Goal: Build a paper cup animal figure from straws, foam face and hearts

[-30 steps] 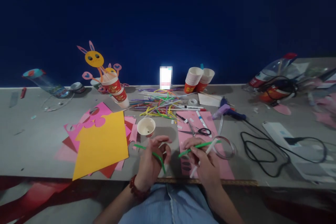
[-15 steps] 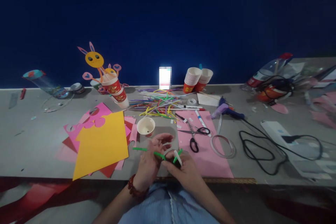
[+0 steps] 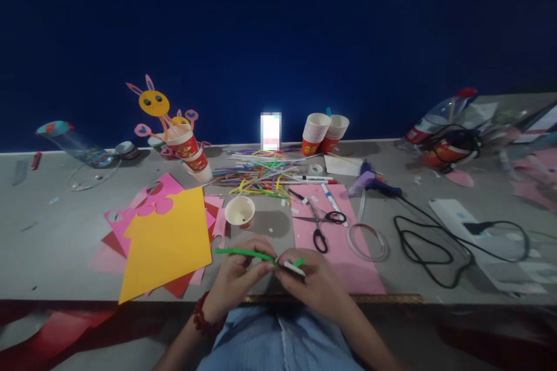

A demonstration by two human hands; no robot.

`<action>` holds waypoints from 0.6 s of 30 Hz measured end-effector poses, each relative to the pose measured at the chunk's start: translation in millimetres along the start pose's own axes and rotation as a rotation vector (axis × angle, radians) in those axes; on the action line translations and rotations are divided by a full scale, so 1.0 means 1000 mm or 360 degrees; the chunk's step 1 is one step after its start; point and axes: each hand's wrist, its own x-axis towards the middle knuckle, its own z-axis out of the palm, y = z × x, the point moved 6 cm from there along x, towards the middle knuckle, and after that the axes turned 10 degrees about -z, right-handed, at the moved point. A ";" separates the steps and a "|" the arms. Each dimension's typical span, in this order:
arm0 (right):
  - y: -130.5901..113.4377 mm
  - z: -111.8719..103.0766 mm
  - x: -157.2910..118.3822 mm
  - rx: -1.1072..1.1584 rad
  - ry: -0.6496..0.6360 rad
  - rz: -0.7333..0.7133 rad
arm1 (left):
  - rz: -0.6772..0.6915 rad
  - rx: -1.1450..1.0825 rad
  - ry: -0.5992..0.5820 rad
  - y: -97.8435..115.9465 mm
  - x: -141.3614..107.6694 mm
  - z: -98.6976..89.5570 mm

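Note:
A fuzzy green pipe cleaner runs across both my hands, just above the table's front edge. My left hand pinches it near the middle, and its long end sticks out to the left. My right hand is closed on its other part, where a short green tip pokes up beside a white pipe cleaner. The fingertips of both hands meet, so the join between the two pieces is hidden. Behind my left hand stands a paper cup. Black-handled scissors lie open on a pink sheet to the right.
Yellow paper tops a stack of sheets at left. Coloured pipe cleaners are heaped at the back. A rabbit figure rises from decorated cups. Right of the scissors are a tape roll, a glue gun and black cable.
My left hand has gone from spread fingers to a pinch on the green pipe cleaner, close against my right hand. The white piece now lies flatter in my right hand.

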 end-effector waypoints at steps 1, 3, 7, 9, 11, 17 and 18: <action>-0.002 -0.001 0.000 -0.0019 -0.0022 -0.0032 | -0.0031 -0.0003 -0.0020 0.000 0.000 0.001; -0.004 -0.004 0.001 -0.0045 -0.0042 -0.0076 | -0.0071 -0.0050 0.0001 0.000 -0.001 0.000; -0.006 -0.009 0.003 0.0007 -0.0081 -0.0135 | -0.0145 -0.0197 0.0012 -0.002 -0.002 0.000; -0.007 -0.010 0.004 0.0050 -0.0126 -0.0163 | -0.0185 -0.0301 -0.0023 -0.004 -0.003 0.001; -0.008 -0.012 0.004 0.0072 -0.0141 -0.0176 | -0.0225 -0.0371 -0.0047 -0.006 -0.003 0.002; -0.010 -0.014 0.005 0.0094 -0.0217 -0.0163 | -0.0310 -0.0388 -0.0024 -0.009 -0.006 0.003; -0.011 -0.014 0.005 0.0105 -0.0233 -0.0159 | -0.0332 -0.0397 -0.0046 -0.010 -0.006 0.004</action>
